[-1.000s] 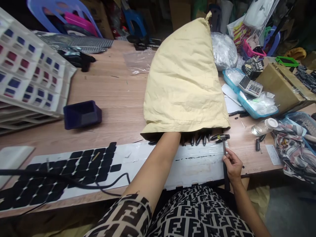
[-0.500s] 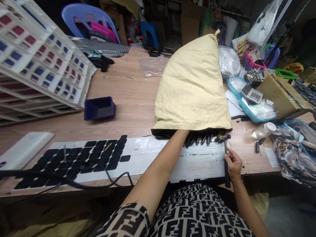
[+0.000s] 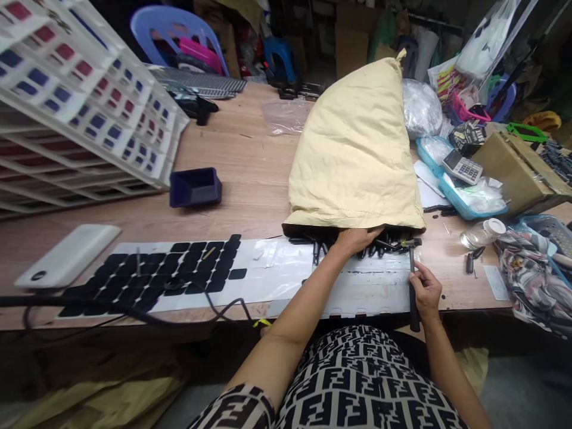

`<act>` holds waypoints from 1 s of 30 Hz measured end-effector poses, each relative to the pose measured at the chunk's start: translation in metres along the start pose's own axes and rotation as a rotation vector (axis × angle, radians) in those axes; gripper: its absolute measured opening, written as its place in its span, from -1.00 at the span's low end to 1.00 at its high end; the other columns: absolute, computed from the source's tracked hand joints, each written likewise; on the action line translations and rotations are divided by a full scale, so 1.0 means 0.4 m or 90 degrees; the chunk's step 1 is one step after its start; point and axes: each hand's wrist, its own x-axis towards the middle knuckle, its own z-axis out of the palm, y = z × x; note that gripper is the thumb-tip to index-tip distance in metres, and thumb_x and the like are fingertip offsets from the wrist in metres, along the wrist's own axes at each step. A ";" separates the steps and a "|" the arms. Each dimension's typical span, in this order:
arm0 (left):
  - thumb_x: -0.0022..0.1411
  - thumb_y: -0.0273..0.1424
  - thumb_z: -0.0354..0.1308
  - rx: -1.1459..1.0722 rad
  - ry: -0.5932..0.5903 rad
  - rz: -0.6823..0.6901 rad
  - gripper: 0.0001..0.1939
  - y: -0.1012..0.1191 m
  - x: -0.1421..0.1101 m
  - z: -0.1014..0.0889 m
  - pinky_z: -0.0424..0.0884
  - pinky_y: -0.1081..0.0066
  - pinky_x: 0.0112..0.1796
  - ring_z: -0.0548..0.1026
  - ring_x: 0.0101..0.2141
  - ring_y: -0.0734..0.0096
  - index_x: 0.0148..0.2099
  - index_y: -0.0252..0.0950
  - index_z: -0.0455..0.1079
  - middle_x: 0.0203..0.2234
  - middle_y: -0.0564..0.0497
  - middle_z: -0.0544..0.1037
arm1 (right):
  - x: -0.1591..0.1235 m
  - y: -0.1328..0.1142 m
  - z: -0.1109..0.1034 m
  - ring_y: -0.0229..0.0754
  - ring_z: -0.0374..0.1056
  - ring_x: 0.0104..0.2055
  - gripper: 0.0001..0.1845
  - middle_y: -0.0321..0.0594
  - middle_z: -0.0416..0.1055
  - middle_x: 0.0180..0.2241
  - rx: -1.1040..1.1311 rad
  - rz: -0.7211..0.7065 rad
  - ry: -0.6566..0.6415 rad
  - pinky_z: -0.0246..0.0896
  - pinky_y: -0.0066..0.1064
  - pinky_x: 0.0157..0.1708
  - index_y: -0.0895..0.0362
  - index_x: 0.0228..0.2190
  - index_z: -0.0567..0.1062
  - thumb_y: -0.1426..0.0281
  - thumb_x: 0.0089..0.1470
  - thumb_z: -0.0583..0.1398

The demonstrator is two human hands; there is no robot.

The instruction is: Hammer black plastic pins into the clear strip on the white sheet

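Observation:
A large cream cloth bag (image 3: 353,143) lies on the table with its dark-edged mouth towards me. Several black, pen-like pieces (image 3: 379,247) spill out along that mouth. My left hand (image 3: 355,240) is at the mouth, among these pieces; its fingers are mostly hidden under the bag's edge and the pieces. In my right hand (image 3: 426,292) is a small hammer (image 3: 414,298), held by its dark handle, head up beside the pieces at the bag's right corner. A pale flat board (image 3: 370,295) lies below the bag's mouth.
A white plastic crate (image 3: 152,161) and a dark blue tray (image 3: 195,187) stand on the left. White sheeting with black pads (image 3: 196,262) lies along the front edge, crossed by a cable. At right are a calculator (image 3: 462,167), a jar (image 3: 482,234), a cardboard box (image 3: 513,167) and patterned cloth (image 3: 531,280).
My left hand has drawn back from inside the bag to its mouth, and more black pieces lie outside. My right hand keeps the hammer in place. The view has shifted slightly.

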 end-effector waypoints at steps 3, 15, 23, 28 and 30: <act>0.30 -0.24 0.17 0.013 0.008 0.004 -0.56 0.017 -0.056 0.002 0.28 -0.02 0.07 0.36 0.04 0.01 0.20 -0.14 0.42 0.00 -0.15 0.45 | 0.002 0.000 -0.001 -0.27 0.28 -0.47 -0.51 -0.36 0.35 -0.52 -0.001 -0.006 0.002 0.25 -0.36 -0.37 0.21 -0.02 0.59 0.28 0.01 0.31; 0.29 -0.41 0.06 0.059 0.233 -0.216 -0.86 -0.081 -0.250 -0.108 0.41 0.31 -0.14 0.49 -0.22 0.26 -0.22 -0.24 0.46 -0.29 -0.08 0.53 | 0.005 -0.001 0.000 -0.25 0.31 -0.48 -0.52 -0.35 0.38 -0.53 -0.024 -0.023 0.004 0.30 -0.35 -0.36 0.20 -0.02 0.59 0.27 0.02 0.31; 0.21 -0.22 0.18 0.126 0.093 -0.396 -0.80 -0.150 -0.252 -0.128 0.35 0.32 -0.30 0.49 -0.25 0.19 -0.19 -0.22 0.46 -0.24 -0.08 0.52 | 0.005 -0.015 0.003 -0.26 0.30 -0.47 -0.53 -0.35 0.35 -0.52 -0.028 -0.029 0.001 0.29 -0.36 -0.39 0.21 -0.04 0.60 0.27 0.02 0.31; 0.21 -0.23 0.17 0.147 0.060 -0.435 -0.82 -0.144 -0.277 -0.192 0.32 0.30 -0.34 0.50 -0.27 0.16 -0.24 -0.21 0.48 -0.24 -0.07 0.54 | 0.003 -0.019 0.002 -0.26 0.31 -0.47 -0.53 -0.34 0.36 -0.52 -0.029 -0.026 -0.003 0.28 -0.36 -0.39 0.22 -0.04 0.60 0.28 0.02 0.31; 0.23 -0.23 0.15 0.156 0.083 -0.425 -0.82 -0.127 -0.301 -0.220 0.31 0.31 -0.35 0.50 -0.29 0.19 -0.21 -0.21 0.47 -0.25 -0.04 0.56 | 0.002 -0.016 0.002 -0.26 0.30 -0.47 -0.54 -0.35 0.36 -0.52 -0.029 -0.029 -0.003 0.28 -0.36 -0.38 0.21 -0.05 0.60 0.27 0.01 0.31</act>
